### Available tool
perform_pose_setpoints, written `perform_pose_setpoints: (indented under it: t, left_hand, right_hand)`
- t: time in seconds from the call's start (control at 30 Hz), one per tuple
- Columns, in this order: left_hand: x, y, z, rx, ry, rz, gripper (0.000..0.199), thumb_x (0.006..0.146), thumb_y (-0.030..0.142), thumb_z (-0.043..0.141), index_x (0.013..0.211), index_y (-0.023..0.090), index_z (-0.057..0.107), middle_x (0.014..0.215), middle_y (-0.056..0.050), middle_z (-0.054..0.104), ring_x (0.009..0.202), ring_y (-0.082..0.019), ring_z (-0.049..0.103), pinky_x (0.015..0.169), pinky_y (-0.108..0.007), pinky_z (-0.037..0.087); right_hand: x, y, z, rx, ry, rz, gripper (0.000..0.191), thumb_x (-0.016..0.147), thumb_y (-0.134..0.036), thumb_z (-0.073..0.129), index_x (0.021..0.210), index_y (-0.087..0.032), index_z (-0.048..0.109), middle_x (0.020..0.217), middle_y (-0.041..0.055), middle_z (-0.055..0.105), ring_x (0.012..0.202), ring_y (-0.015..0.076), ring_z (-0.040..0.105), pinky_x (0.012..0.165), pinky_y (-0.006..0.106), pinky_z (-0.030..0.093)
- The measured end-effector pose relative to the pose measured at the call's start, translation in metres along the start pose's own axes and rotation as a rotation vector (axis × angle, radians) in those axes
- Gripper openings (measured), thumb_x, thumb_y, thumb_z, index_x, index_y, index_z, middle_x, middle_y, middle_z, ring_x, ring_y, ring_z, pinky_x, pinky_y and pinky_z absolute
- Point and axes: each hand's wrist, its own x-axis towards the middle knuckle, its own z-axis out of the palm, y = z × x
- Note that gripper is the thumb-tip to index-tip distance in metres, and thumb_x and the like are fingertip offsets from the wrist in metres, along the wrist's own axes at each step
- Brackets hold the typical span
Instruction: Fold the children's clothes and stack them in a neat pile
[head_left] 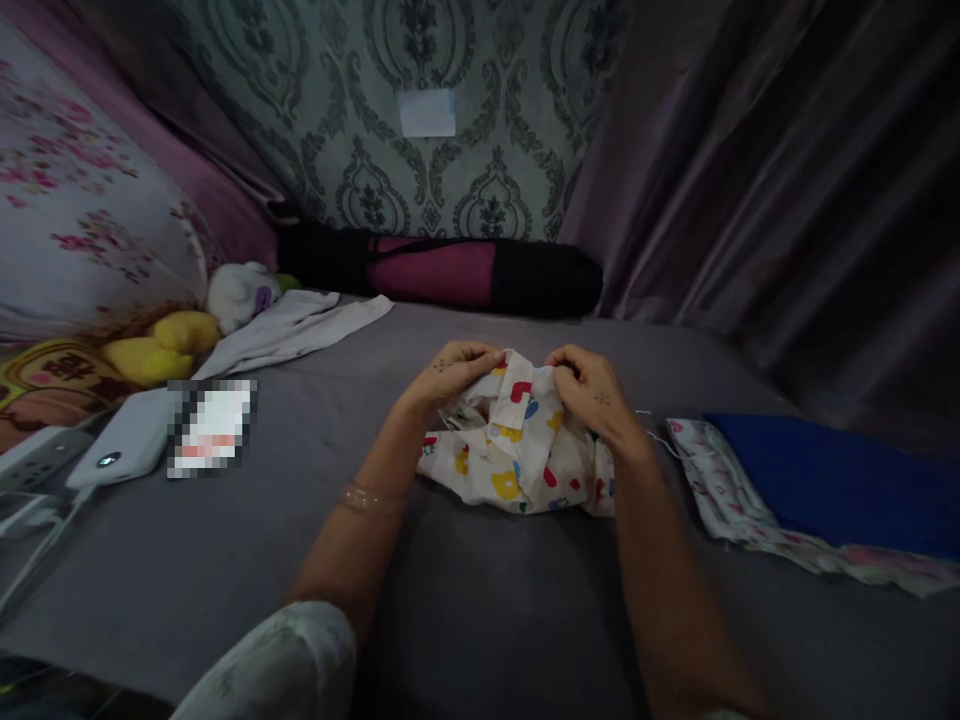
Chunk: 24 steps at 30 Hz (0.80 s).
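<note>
Garment (506,482) in both hands (459,372) — blue cloth (840,480) nearby.

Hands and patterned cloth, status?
Left hand: pinching cloth, upper left. Right hand: gripping its upper right. Cloth: bunched on grey sheet. Nothing seen between hands and cloth.
</note>
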Motion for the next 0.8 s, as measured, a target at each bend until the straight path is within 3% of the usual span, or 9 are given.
perform_pose_setpoints:
  t: [0.1,0.23,0.33,0.43,0.6,0.7,0.8]
  left_hand:
    - [0.001,-0.002,0.001,-0.018,0.026,0.010,0.031,0.075,0.040,0.074,0.092,0.015,0.072,0.073,-0.002,0.068,0.060,-0.010,0.057,0.055,-0.022,0.044]
    - [0.003,-0.002,0.001,0.017,0.019,0.040,0.034,0.079,0.037,0.071,0.105,0.016,0.070,0.078,-0.002,0.069,0.064,-0.011,0.059,0.059,-0.022,0.045]
    - [0.004,-0.004,-0.006,0.065,0.037,0.068,0.034,0.084,0.043,0.066,0.104,0.016,0.070,0.086,-0.003,0.070,0.071,-0.012,0.061,0.063,-0.022,0.046]
    - [0.007,-0.012,-0.019,0.109,0.003,-0.045,0.045,0.086,0.057,0.056,0.097,0.015,0.072,0.087,-0.006,0.071,0.073,-0.014,0.062,0.065,-0.024,0.048]
    - [0.016,-0.036,-0.025,-0.032,-0.123,-0.204,0.060,0.078,0.071,0.055,0.081,0.013,0.070,0.076,-0.009,0.069,0.070,-0.016,0.063,0.065,-0.026,0.050]
    - [0.015,-0.043,-0.021,-0.117,-0.157,-0.190,0.057,0.075,0.069,0.061,0.078,0.013,0.069,0.073,-0.008,0.068,0.068,-0.016,0.063,0.064,-0.026,0.050]
    - [0.008,-0.043,-0.019,-0.149,-0.167,-0.208,0.042,0.067,0.052,0.079,0.082,0.014,0.069,0.074,-0.004,0.067,0.065,-0.013,0.061,0.061,-0.024,0.049]
  right_hand:
    - [-0.002,-0.005,-0.004,0.093,-0.098,0.049,0.024,0.083,-0.032,0.051,0.084,-0.019,0.071,0.082,0.0030,0.071,0.076,0.0184,0.062,0.064,0.027,0.044]
    - [-0.005,-0.009,-0.011,0.174,-0.268,0.163,0.027,0.076,-0.047,0.067,0.083,-0.022,0.075,0.082,0.0030,0.074,0.074,0.0201,0.065,0.060,0.027,0.047]
    - [-0.004,-0.004,-0.016,0.218,-0.139,0.265,0.027,0.072,-0.050,0.071,0.078,-0.024,0.076,0.076,0.0027,0.073,0.070,0.0201,0.065,0.056,0.027,0.047]
    - [-0.001,0.007,-0.024,0.196,0.052,0.276,0.028,0.069,-0.053,0.073,0.077,-0.025,0.075,0.074,0.0028,0.072,0.070,0.0208,0.066,0.054,0.028,0.048]
    - [-0.002,0.023,-0.038,0.238,0.122,0.306,0.031,0.068,-0.053,0.075,0.082,-0.025,0.075,0.075,0.0021,0.072,0.068,0.0195,0.065,0.052,0.027,0.048]
    - [-0.004,0.027,-0.044,0.291,0.138,0.350,0.033,0.066,-0.051,0.077,0.083,-0.023,0.075,0.072,0.0016,0.071,0.063,0.0179,0.064,0.050,0.027,0.047]
    - [-0.005,0.031,-0.047,0.351,0.166,0.379,0.034,0.065,-0.051,0.079,0.082,-0.022,0.074,0.070,0.0007,0.071,0.058,0.0157,0.062,0.050,0.026,0.048]
